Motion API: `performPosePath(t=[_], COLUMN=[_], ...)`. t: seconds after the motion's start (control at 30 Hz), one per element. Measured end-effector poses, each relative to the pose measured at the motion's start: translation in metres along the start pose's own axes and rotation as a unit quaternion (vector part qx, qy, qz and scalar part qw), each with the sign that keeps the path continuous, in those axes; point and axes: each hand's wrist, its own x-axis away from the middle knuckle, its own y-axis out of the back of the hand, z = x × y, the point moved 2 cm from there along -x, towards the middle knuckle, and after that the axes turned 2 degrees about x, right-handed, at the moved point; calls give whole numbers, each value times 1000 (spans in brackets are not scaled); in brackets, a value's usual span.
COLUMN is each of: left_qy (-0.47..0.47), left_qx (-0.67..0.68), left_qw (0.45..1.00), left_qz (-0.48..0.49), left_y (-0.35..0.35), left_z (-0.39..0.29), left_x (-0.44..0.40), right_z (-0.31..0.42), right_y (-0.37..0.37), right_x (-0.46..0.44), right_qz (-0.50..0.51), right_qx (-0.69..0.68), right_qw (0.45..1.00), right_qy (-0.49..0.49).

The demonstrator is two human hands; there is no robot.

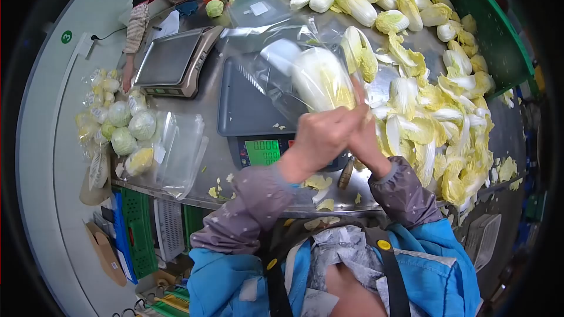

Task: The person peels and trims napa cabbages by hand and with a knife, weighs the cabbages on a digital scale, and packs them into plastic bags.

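A pale napa cabbage (320, 76) lies inside a clear plastic bag (258, 61), above the dark scale platform (235, 105). My left hand (320, 138) is closed in a fist on the near end of the bag. Against it, my right hand (365, 135) is also closed on the bag, with a finger reaching up along the cabbage's right side. Where the hands meet, the bag's mouth is hidden. Below them, the scale's green display (262, 151) is lit. A brown handle (346, 174) lies by the table's near edge, partly under my right hand.
Trimmed leaves (458, 135) are heaped on the right, with whole napa cabbages (355, 6) behind. Flat plastic bags (182, 152) and bagged round cabbages (123, 126) lie left. A second scale (176, 61) stands near a co-worker's hand (128, 75). A green crate (487, 29) stands back right.
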Motion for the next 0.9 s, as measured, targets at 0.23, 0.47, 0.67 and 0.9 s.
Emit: performPosePath(t=[0.23,0.47,0.67,0.9], left_qy=[-7,54,470,483], left_qx=[-3,-150,203,376], left_qw=[1000,986,858,784], left_qz=[-18,-57,-40,105], left_y=[9,29,10,40], left_z=[10,16,55,34], left_x=[-12,43,84,88], right_z=[-16,-18,12,-36], right_y=[-21,-14,-24,-60], right_x=[2,-6,-5,-32], right_qz=[58,-8,42,20], right_qx=[-353,-204,-443,-219], right_qw=[901,963,824,964], right_qy=[-247,-179,-351,-149])
